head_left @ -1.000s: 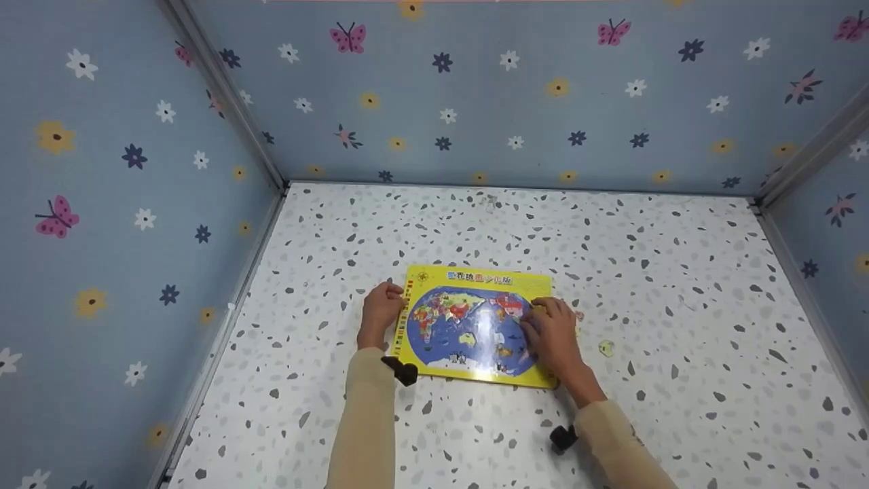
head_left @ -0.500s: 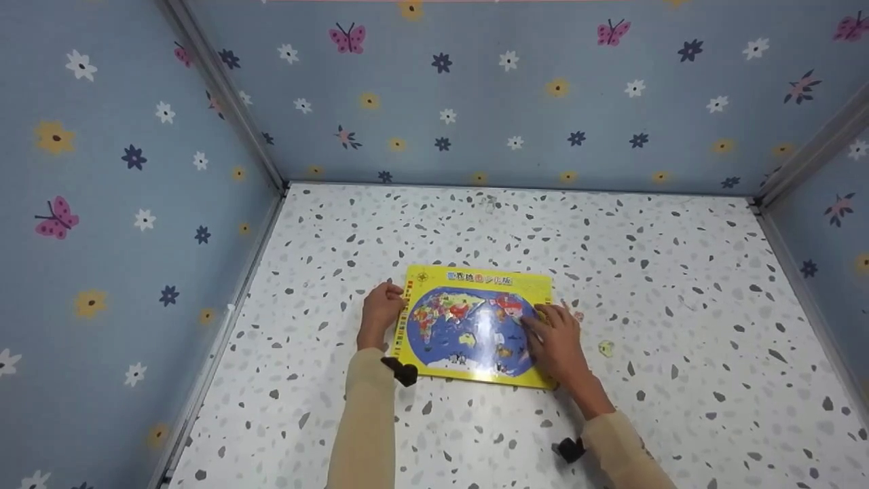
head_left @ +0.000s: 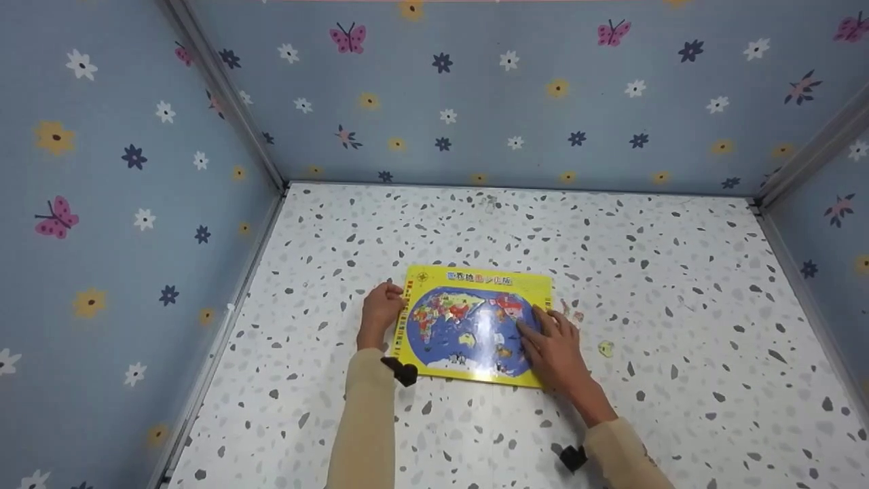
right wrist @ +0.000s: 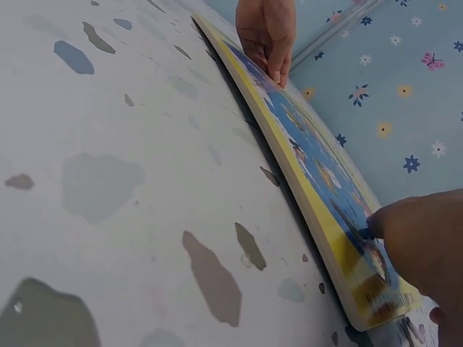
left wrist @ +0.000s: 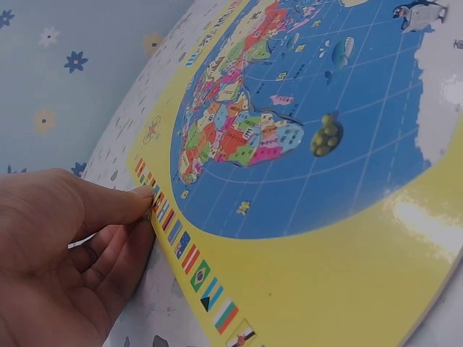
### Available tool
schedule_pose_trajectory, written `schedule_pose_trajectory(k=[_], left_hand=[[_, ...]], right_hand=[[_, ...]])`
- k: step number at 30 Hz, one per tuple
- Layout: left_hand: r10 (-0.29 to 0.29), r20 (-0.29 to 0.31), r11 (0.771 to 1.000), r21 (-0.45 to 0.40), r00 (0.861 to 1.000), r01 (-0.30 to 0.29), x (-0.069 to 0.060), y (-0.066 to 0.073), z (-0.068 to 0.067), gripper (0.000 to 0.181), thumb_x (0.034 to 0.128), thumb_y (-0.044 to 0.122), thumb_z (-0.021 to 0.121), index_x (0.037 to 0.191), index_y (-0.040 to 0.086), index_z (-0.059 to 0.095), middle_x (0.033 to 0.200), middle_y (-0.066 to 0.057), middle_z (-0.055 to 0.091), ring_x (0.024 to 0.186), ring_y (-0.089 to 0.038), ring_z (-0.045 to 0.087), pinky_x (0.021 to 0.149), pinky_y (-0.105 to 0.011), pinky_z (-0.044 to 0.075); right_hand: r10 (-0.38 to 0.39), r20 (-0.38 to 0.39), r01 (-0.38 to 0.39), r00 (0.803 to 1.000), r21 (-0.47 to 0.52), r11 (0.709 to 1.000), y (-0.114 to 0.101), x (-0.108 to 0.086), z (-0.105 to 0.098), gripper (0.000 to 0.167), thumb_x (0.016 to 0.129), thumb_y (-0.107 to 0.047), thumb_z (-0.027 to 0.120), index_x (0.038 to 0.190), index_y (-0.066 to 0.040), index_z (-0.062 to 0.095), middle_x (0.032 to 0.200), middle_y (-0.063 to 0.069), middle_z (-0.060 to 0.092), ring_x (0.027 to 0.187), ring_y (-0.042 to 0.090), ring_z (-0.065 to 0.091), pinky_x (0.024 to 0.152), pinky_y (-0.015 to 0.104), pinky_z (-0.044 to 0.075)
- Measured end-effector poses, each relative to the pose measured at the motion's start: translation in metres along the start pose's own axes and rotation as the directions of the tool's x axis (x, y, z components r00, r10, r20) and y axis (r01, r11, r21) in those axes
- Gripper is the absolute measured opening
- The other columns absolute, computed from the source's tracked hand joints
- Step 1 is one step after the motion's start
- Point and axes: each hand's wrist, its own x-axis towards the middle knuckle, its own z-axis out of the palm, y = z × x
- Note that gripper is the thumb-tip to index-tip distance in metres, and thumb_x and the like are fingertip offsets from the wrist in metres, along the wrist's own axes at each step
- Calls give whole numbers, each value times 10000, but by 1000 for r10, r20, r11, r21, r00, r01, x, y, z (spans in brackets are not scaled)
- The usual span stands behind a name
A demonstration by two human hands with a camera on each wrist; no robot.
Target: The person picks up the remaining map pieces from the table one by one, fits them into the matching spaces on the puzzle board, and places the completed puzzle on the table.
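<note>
A yellow-bordered world map puzzle board (head_left: 475, 375) lies flat, with a blue oval map, coloured land shapes and small animals. At its left side, my left hand (head_left: 381, 314) pinches the edge; the left wrist view shows the thumb (left wrist: 119, 204) on the row of flags and the curled fingers at the rim. My right hand (head_left: 560, 353) rests over the board's right part, its fingers reaching onto the blue map. In the right wrist view a digit (right wrist: 405, 224) touches the map surface, with a small dark blue bit under its tip. The other fingers are mostly hidden there.
A small yellow-green loose piece (head_left: 605, 349) lies on the speckled white tabletop (head_left: 699, 292), right of my right hand. Close to the board's right edge is a small reddish piece (head_left: 578, 316). Flower-patterned blue panels (head_left: 475, 88) stand behind and on both sides.
My right hand has slid slightly down and toward me along the board's right part, uncovering more of the upper right map and edge. The left hand and board have stayed put.
</note>
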Motion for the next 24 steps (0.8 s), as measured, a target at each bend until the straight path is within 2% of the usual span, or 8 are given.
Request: schedule_pose_trajectory(k=[7,14,21,24], left_hand=[[13,-3,1000,-4,1000,-13,-1,0,0,234,883,135,601,1116,105,599,1016,-78,588,927,-215,534,859,-352,431],[1,-2,1000,-18,1000,-1,-3,1,0,232,879,128,609,1110,110,594,1014,-71,585,933,-211,537,862,-350,431],[32,-8,999,14,999,-31,-2,0,0,254,887,131,591,1139,102,599,1049,-90,598,949,-221,543,866,-360,435],[37,-14,999,34,999,-37,-2,-1,0,259,888,135,570,1143,106,602,1058,-87,603,953,-220,541,875,-363,434]], right_hand=[[10,-14,-9,1000,25,1000,2,-1,2,389,964,-326,540,1348,-262,549,1522,73,350,1376,322,260,1100,532,168],[70,2,-69,998,108,992,2,-1,3,363,976,-317,519,1332,-266,570,1509,40,363,1393,288,241,1122,520,168],[73,-113,-49,991,204,978,2,-3,1,292,941,-225,589,1221,-157,643,1360,84,500,1308,273,382,1087,495,267],[109,-122,-73,987,265,961,4,-4,-1,288,931,-207,607,1208,-132,629,1336,92,509,1290,280,412,1080,489,294]])
